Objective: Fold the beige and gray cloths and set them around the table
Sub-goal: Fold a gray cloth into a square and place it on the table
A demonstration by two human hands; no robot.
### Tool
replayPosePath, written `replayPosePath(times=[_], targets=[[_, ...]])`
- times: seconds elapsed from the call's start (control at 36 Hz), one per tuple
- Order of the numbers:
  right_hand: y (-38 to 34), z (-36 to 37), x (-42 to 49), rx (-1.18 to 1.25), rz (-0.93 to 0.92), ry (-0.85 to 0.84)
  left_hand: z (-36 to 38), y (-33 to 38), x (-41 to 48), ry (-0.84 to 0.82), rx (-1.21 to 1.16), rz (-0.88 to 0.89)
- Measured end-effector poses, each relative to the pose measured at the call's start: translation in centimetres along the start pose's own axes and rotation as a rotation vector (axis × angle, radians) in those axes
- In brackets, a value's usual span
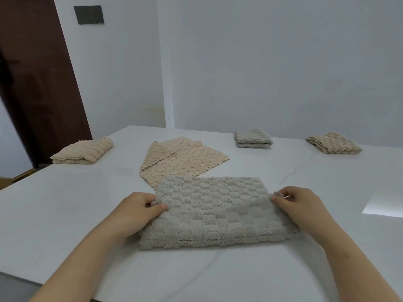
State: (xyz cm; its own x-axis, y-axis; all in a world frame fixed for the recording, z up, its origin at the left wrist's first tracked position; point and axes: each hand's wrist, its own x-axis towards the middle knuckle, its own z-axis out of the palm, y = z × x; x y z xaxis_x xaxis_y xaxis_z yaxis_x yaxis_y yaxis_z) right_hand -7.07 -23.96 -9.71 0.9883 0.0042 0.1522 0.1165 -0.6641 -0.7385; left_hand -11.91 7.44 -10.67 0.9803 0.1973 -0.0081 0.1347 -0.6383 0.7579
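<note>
A gray textured cloth (214, 211) lies on the white table (65, 203) right in front of me, its near part doubled over into a thick fold. My left hand (136, 211) pinches the cloth's left edge. My right hand (298, 203) pinches its right edge. Just behind it an unfolded beige cloth (185, 159) lies flat, one corner turned over. Folded cloths sit around the table: a beige one (84, 151) at the far left, a gray one (253, 138) at the back, and another beige one (333, 143) at the far right.
The table's left edge runs diagonally beside a dark brown door (37, 83). White walls stand behind the table. A bright patch of reflected light (381, 207) shows on the tabletop at the right.
</note>
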Motion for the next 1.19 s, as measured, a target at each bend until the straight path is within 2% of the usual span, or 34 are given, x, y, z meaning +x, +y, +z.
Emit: replayPosePath(times=[0.08, 0.14, 0.36, 0.61, 1.0, 1.19], targets=[[-0.3, 0.0, 0.2, 0.179, 0.007, 0.086, -0.4, 0.3, 0.4, 0.061, -0.153, 0.003], [-0.6, 0.3, 0.5, 0.230, 0.007, 0.122, -0.6, 0.5, 0.9, 0.118, -0.171, 0.018], [-2.1, 1.1, 4.1, 0.216, 0.005, 0.200, 0.1, 2.0, 5.1, 0.316, 0.075, 0.071], [-0.9, 3.7, 7.7, 0.110, 0.069, 0.202, 1.7, 0.7, 8.5, 0.354, 0.199, 0.012], [0.7, 6.0, 8.5, -0.249, 0.075, 0.116, 3.0, -0.6, 9.2, 0.324, 0.399, 0.020], [0.7, 6.0, 8.3, -0.215, 0.033, 0.090, 3.0, -0.5, 8.7, 0.374, 0.328, 0.103]])
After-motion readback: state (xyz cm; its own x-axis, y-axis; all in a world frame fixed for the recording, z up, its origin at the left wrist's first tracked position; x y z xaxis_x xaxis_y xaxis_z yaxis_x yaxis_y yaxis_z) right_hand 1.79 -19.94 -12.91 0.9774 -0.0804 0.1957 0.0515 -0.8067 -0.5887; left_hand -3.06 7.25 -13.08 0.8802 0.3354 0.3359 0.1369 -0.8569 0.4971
